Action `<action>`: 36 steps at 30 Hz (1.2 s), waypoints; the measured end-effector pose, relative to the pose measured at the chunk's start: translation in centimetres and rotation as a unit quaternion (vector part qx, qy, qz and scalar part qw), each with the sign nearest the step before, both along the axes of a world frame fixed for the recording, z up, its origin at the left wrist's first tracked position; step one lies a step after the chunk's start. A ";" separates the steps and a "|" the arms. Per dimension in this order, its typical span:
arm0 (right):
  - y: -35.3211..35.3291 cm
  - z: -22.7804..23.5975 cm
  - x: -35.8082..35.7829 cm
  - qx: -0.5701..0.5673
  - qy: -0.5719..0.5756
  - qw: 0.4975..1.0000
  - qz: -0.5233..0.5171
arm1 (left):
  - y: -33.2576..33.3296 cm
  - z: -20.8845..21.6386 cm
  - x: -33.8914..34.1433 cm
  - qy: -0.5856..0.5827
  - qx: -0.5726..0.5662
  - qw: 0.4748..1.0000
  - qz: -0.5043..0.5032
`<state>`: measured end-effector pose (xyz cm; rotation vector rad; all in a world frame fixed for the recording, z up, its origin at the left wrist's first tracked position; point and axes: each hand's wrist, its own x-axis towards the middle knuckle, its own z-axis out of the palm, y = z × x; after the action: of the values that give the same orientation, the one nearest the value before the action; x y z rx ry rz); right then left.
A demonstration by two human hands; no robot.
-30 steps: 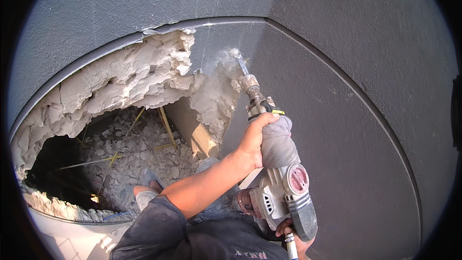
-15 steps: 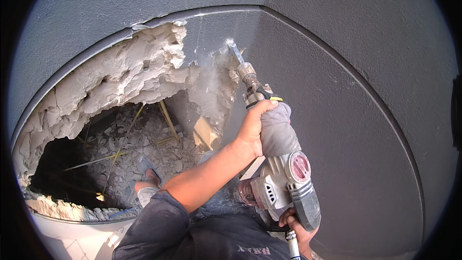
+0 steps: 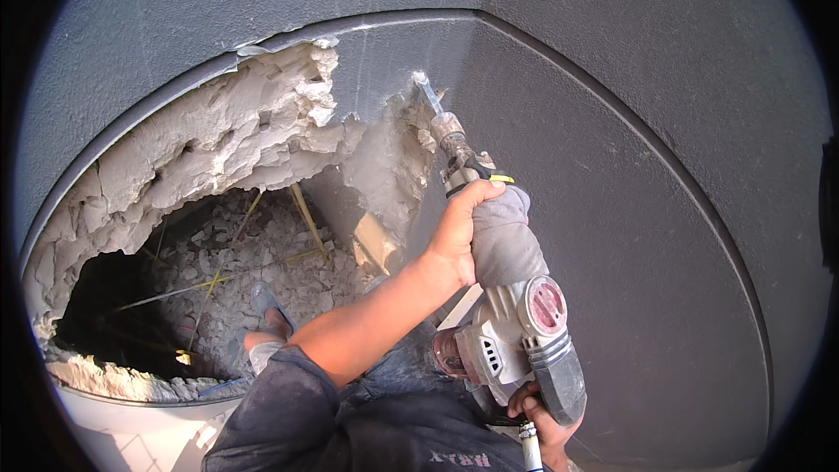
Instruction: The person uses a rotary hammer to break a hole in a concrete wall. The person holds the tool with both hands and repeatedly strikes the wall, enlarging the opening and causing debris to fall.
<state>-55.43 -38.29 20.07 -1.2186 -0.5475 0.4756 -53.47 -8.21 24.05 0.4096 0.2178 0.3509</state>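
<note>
"Where is the demolition hammer [image 3: 502,332] on your feed?"

"I have it right of the broken opening, sloping up and slightly left along the dark grey wall [image 3: 629,262]. Its flat chisel [image 3: 428,93] meets the wall at a pale chipped spot, below the curved dark seam [image 3: 603,79]."

"And the left hand [image 3: 456,232]?"

"Gripping the grey cloth wrap [image 3: 507,240] around the hammer's front barrel. I see the thumb laid across the top, just behind the yellow-marked collar; the other fingers go out of sight around the far side, so I can't tell how tightly they press."

"The right hand [image 3: 551,433]?"

"Low at the tool's back end, fingers curled in around the rear handle. The housing hides most of that grip from me. A white cylindrical piece [image 3: 530,447] stands just beside those fingers."

"What lies left of the tool?"

"I get a thick, ragged edge of pale masonry [image 3: 210,135] bordering the opening. Inside, broken rubble [image 3: 253,249] covers the ground, with thin yellowish rods [image 3: 310,223] crossing above it and a sunlit wooden piece [image 3: 376,243] near the opening's right side. The person's sandaled foot [image 3: 273,310] rests by the rubble, beyond the left forearm."
</note>
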 end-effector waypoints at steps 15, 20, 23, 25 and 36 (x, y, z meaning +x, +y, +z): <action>0.4 1.1 4.0 -0.011 -0.045 0.999 0.029 | 0.7 1.4 2.9 -0.010 0.015 1.000 0.009; 0.3 0.2 8.7 0.020 -0.026 0.999 0.033 | -0.1 1.7 6.9 0.015 0.003 0.999 0.031; 0.0 -0.7 12.2 0.009 0.000 1.000 0.012 | -0.7 1.1 10.0 0.017 0.046 0.996 0.069; -1.0 -0.5 13.6 -0.002 -0.001 1.000 0.017 | -1.9 1.1 11.6 0.034 0.052 0.995 0.080; -10.6 -0.4 11.6 -0.038 -0.056 0.995 0.069 | -11.2 2.1 8.2 0.006 0.029 0.998 0.062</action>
<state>-43.85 -48.92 19.70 -1.2921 -0.7177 0.5505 -45.31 -19.45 26.19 0.4556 0.2453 0.4784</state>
